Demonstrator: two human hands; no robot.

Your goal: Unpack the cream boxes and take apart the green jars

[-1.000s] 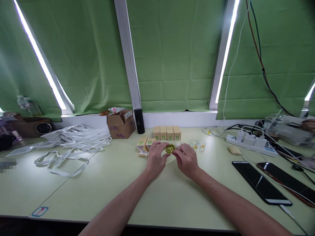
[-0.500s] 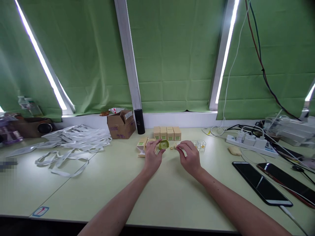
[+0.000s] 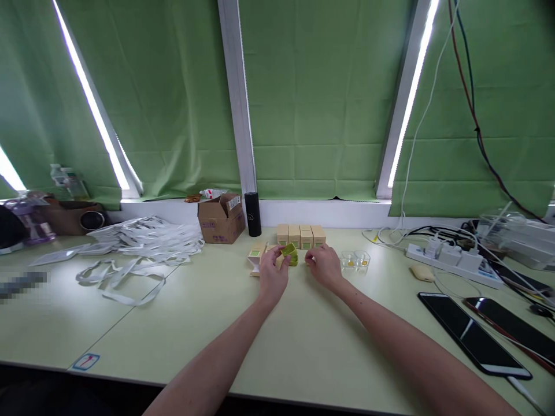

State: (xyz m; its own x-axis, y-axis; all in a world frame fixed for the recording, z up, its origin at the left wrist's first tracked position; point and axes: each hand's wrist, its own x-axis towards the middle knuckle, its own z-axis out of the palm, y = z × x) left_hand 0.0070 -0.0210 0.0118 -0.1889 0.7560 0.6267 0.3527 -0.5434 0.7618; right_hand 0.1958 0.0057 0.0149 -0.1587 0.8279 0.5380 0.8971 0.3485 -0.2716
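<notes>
My left hand (image 3: 272,273) pinches a small green round piece (image 3: 289,252) just above the table. Close to its right, my right hand (image 3: 323,267) is closed on something small that I cannot make out. Behind both hands stands a row of tan little boxes with green labels (image 3: 300,236). An open tan box (image 3: 256,257) lies by my left hand. Two small clear cups with yellow inside (image 3: 355,259) sit to the right of my right hand.
A brown cardboard box (image 3: 220,218) and a black cylinder (image 3: 252,214) stand by the window sill. White straps (image 3: 134,245) are heaped at the left. A power strip with cables (image 3: 453,259) and two dark phones (image 3: 477,332) lie at the right.
The hands have drawn apart: the left one lifted the green piece away to the left and tilted it, and the right one moved off to the right. The camera view shifted slightly.
</notes>
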